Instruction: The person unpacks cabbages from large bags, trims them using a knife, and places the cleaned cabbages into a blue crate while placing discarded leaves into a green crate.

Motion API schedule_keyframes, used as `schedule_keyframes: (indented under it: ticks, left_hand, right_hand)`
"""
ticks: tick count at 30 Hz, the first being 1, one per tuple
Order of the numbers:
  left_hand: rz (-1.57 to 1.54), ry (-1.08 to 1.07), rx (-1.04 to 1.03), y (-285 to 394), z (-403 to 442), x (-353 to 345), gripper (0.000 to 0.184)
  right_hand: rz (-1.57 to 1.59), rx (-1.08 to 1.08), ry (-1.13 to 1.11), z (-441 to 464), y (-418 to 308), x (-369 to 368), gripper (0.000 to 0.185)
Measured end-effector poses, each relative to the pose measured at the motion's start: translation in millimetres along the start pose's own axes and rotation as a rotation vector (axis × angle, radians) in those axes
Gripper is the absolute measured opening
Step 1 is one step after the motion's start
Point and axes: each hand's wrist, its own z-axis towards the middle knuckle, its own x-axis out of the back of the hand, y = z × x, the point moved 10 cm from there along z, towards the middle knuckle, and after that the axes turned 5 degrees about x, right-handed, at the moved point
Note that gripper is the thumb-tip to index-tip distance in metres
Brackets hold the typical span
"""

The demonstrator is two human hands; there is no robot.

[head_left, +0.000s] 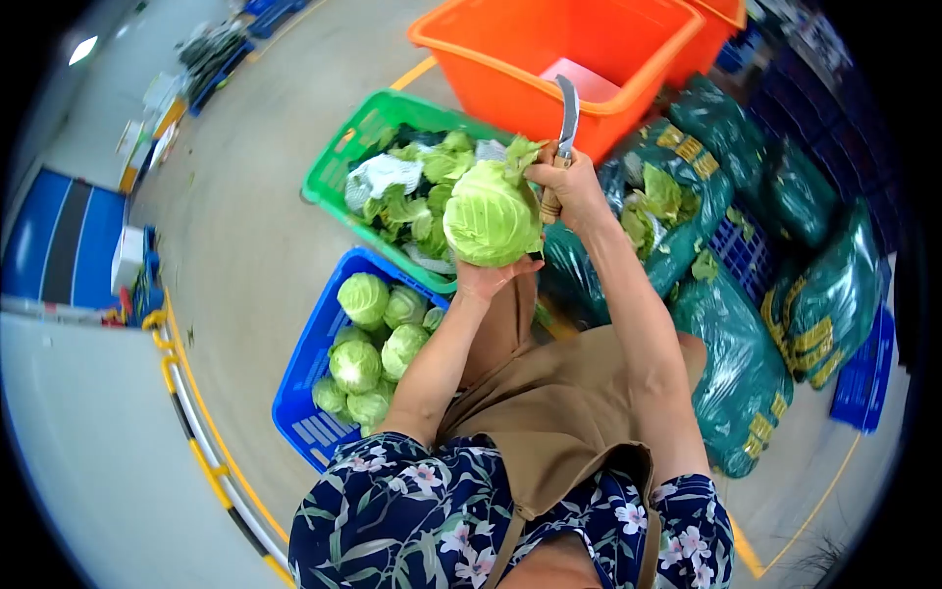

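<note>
A pale green cabbage (491, 216) rests in my left hand (483, 279), whose fingers cup it from below. My right hand (571, 191) grips the wooden handle of a knife (568, 113) with a curved blade, which points up and away from me. Beside that hand, loose outer leaves (525, 157) stick out from the cabbage's top right side. Just beyond the cabbage stands a green crate (343, 162) holding torn leaves and crumpled white wrapping. Close to my left forearm, a blue crate (294, 393) contains several trimmed cabbages (355, 365).
Large orange bins (549, 29) stand at the far side. Green plastic bags (726, 363) with yellow print crowd the right, one torn open with leaves showing. A yellow and black barrier rail (201, 456) runs along the left. Another blue crate (863, 378) sits at far right.
</note>
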Motion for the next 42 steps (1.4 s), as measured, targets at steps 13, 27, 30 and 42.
schedule_keyframes:
  ticks: [13,27,30,42]
  left_hand:
    - [-0.249,0.077,-0.566,107,-182,111,0.084]
    - [0.002,0.475,-0.504,98,-242,150,0.083]
    - [-0.018,0.474,-0.494,88,-237,141,0.082]
    - [-0.2,0.167,-0.874,125,-233,141,0.103]
  right_hand:
    - [0.181,-0.317,-0.208,3,93,-136,0.023]
    - [-0.554,0.265,-1.034,-114,128,-269,0.026]
    - [-0.544,0.196,-0.984,-107,129,-255,0.019]
    - [0.007,0.037,-0.141,32,118,-128,0.023]
